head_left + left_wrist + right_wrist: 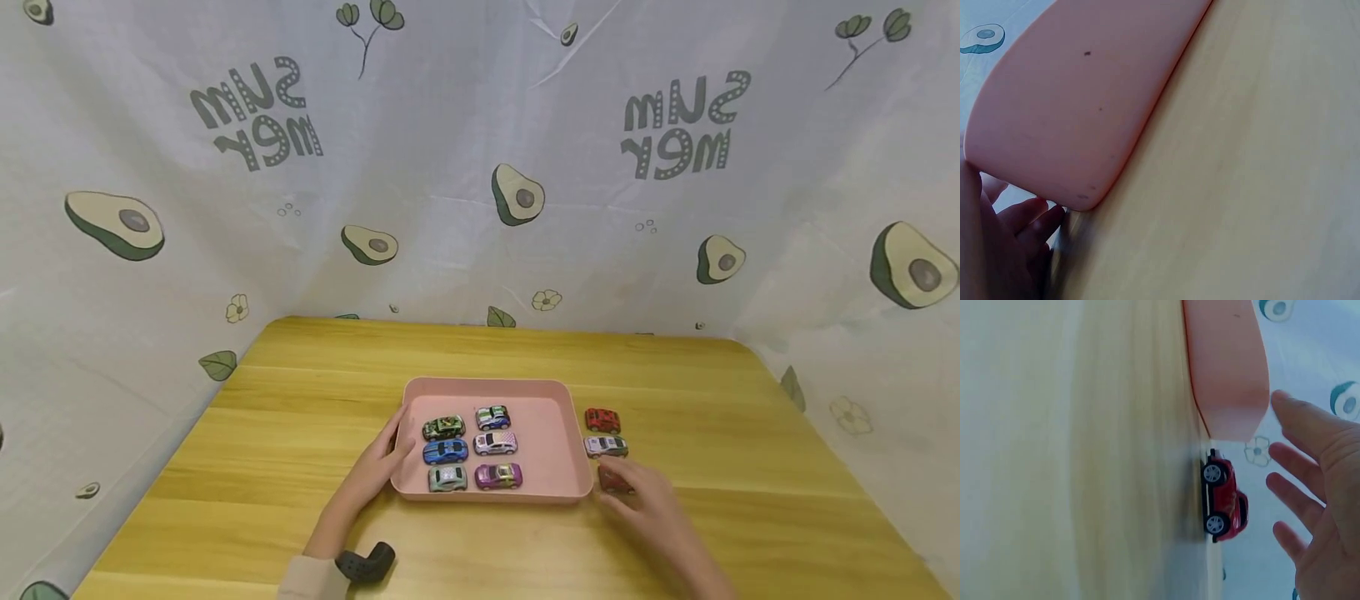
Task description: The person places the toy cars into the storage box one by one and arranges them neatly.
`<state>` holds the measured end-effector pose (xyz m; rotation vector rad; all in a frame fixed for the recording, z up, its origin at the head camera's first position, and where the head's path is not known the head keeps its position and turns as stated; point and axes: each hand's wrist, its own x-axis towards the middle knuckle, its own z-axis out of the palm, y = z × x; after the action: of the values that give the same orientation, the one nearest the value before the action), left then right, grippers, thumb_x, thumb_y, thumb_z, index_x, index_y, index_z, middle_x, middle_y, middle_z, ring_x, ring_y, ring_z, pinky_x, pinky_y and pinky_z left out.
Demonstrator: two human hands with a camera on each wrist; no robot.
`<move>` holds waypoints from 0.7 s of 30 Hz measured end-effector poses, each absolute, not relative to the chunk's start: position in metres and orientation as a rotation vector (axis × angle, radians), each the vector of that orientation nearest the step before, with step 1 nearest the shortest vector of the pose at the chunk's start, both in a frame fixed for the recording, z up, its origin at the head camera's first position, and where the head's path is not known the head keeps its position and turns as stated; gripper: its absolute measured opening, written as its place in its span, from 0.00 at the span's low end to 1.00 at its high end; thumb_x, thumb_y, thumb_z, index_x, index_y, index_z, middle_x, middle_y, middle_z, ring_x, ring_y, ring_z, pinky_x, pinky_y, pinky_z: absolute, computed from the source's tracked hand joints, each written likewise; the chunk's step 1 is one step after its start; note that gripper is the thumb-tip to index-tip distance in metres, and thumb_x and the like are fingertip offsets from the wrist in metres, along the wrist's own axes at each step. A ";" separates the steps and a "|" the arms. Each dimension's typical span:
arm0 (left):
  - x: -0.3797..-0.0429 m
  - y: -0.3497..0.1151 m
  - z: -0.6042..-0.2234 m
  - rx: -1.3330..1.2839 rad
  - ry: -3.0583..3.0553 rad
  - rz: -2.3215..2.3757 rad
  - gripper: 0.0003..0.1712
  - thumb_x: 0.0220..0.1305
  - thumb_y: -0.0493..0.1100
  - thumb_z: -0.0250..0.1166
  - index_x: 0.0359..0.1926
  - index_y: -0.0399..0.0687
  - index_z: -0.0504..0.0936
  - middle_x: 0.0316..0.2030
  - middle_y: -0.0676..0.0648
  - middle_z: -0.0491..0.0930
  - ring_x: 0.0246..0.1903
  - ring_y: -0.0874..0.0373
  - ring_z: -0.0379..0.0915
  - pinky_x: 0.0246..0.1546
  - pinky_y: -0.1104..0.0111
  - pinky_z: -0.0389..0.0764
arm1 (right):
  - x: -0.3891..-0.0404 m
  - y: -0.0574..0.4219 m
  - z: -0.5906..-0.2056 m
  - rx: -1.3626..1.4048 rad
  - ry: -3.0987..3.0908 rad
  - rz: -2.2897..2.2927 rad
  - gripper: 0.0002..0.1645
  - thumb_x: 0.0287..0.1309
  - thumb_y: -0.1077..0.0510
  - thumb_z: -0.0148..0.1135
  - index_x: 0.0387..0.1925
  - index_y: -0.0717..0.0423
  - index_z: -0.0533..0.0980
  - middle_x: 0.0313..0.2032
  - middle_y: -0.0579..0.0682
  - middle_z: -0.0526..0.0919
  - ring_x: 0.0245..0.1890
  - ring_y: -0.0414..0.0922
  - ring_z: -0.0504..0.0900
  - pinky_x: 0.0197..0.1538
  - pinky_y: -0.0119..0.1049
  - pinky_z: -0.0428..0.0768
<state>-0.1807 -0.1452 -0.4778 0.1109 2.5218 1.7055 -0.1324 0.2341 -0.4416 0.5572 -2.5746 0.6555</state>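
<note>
A pink tray [547, 433] holds several small toy cars, among them a blue one [446, 452] and a purple one [498, 476]. At its left side my left hand [375, 468] holds the wall, the thumb reaching over the rim and the fingers outside. My right hand [647, 498] is over a red toy car [1227, 500] by the tray's near right corner. The right wrist view shows these fingers spread and apart from the car. From above, the hand partly hides this car.
Farther back along the tray's right side are a white toy car [606, 447] and a red and black one [603, 420]. All stand on a wooden table [300, 417]. Behind the table hangs a white cloth [450, 125] with avocado prints.
</note>
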 end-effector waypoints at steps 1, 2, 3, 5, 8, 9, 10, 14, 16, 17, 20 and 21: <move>-0.181 -0.145 -0.478 0.110 2.522 1.706 0.36 0.64 0.56 0.52 0.70 0.61 0.49 0.71 0.44 0.47 0.69 0.45 0.42 0.68 0.50 0.49 | -0.131 0.236 -0.442 0.547 -2.588 0.646 0.28 0.34 0.61 0.72 0.45 0.58 0.78 0.43 0.52 0.83 0.41 0.50 0.81 0.45 0.48 0.76; -0.181 -0.145 -0.477 0.107 2.522 1.707 0.36 0.64 0.56 0.52 0.70 0.61 0.49 0.71 0.44 0.47 0.69 0.45 0.43 0.68 0.50 0.49 | -0.130 0.238 -0.443 0.538 -2.599 0.634 0.28 0.34 0.61 0.72 0.45 0.58 0.78 0.43 0.51 0.83 0.41 0.50 0.81 0.45 0.47 0.75; -0.181 -0.145 -0.477 0.107 2.521 1.710 0.36 0.65 0.56 0.52 0.70 0.62 0.50 0.71 0.44 0.47 0.69 0.45 0.43 0.68 0.50 0.49 | -0.129 0.240 -0.444 0.534 -2.606 0.640 0.27 0.34 0.61 0.72 0.44 0.58 0.78 0.43 0.51 0.83 0.41 0.50 0.81 0.46 0.47 0.74; -0.181 -0.145 -0.477 0.109 2.517 1.716 0.35 0.65 0.55 0.52 0.70 0.62 0.50 0.71 0.44 0.47 0.69 0.45 0.42 0.68 0.49 0.49 | -0.127 0.243 -0.444 0.498 -2.647 0.667 0.27 0.36 0.61 0.71 0.46 0.57 0.78 0.44 0.51 0.83 0.44 0.52 0.80 0.48 0.49 0.71; -0.182 -0.145 -0.477 0.110 2.518 1.711 0.35 0.65 0.55 0.52 0.70 0.62 0.49 0.71 0.45 0.47 0.69 0.45 0.42 0.68 0.50 0.48 | -0.124 0.246 -0.443 0.443 -2.729 0.707 0.28 0.39 0.60 0.70 0.48 0.56 0.77 0.47 0.51 0.81 0.47 0.54 0.78 0.50 0.53 0.69; -0.182 -0.145 -0.477 0.112 2.518 1.709 0.36 0.65 0.55 0.52 0.70 0.62 0.49 0.71 0.45 0.46 0.69 0.45 0.42 0.68 0.50 0.49 | -0.123 0.247 -0.442 0.430 -2.756 0.727 0.28 0.41 0.59 0.69 0.49 0.55 0.76 0.48 0.52 0.81 0.49 0.55 0.77 0.51 0.55 0.68; -0.182 -0.145 -0.477 0.112 2.517 1.708 0.36 0.65 0.55 0.52 0.70 0.62 0.49 0.71 0.45 0.46 0.69 0.45 0.42 0.68 0.50 0.48 | -0.122 0.247 -0.442 0.413 -2.784 0.736 0.27 0.42 0.59 0.69 0.50 0.55 0.76 0.49 0.52 0.80 0.50 0.55 0.76 0.51 0.56 0.67; -0.182 -0.145 -0.477 0.115 2.511 1.714 0.36 0.64 0.55 0.52 0.70 0.61 0.49 0.71 0.44 0.46 0.69 0.45 0.41 0.68 0.51 0.48 | -0.121 0.249 -0.443 0.393 -2.836 0.746 0.27 0.45 0.57 0.67 0.50 0.55 0.75 0.51 0.52 0.79 0.52 0.56 0.75 0.52 0.58 0.67; -0.182 -0.145 -0.477 0.118 2.506 1.718 0.36 0.64 0.55 0.53 0.70 0.61 0.49 0.71 0.44 0.46 0.70 0.46 0.41 0.68 0.51 0.47 | -0.121 0.250 -0.444 0.393 -2.838 0.750 0.26 0.45 0.57 0.67 0.50 0.55 0.75 0.51 0.53 0.79 0.52 0.56 0.75 0.52 0.58 0.67; -0.182 -0.146 -0.477 0.121 2.506 1.717 0.37 0.64 0.55 0.53 0.70 0.61 0.49 0.71 0.44 0.46 0.70 0.46 0.40 0.68 0.51 0.47 | -0.121 0.250 -0.445 0.392 -2.836 0.751 0.26 0.45 0.57 0.68 0.50 0.55 0.75 0.50 0.53 0.79 0.52 0.56 0.75 0.52 0.58 0.67; -0.181 -0.146 -0.477 0.128 2.507 1.712 0.37 0.64 0.55 0.53 0.70 0.61 0.48 0.71 0.44 0.45 0.70 0.46 0.39 0.68 0.51 0.46 | -0.121 0.252 -0.447 0.405 -2.806 0.757 0.27 0.44 0.57 0.68 0.50 0.56 0.75 0.50 0.53 0.80 0.51 0.57 0.75 0.52 0.58 0.67; -0.181 -0.146 -0.477 0.128 2.508 1.709 0.37 0.64 0.55 0.53 0.70 0.61 0.48 0.71 0.44 0.45 0.70 0.46 0.39 0.68 0.51 0.46 | -0.121 0.252 -0.448 0.405 -2.796 0.761 0.27 0.43 0.57 0.68 0.50 0.56 0.75 0.49 0.53 0.80 0.51 0.56 0.75 0.52 0.57 0.68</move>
<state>-0.1809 -0.1460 -0.4773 0.1280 2.5078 1.7093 -0.1206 0.2524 -0.4482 0.4051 -2.7964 0.7615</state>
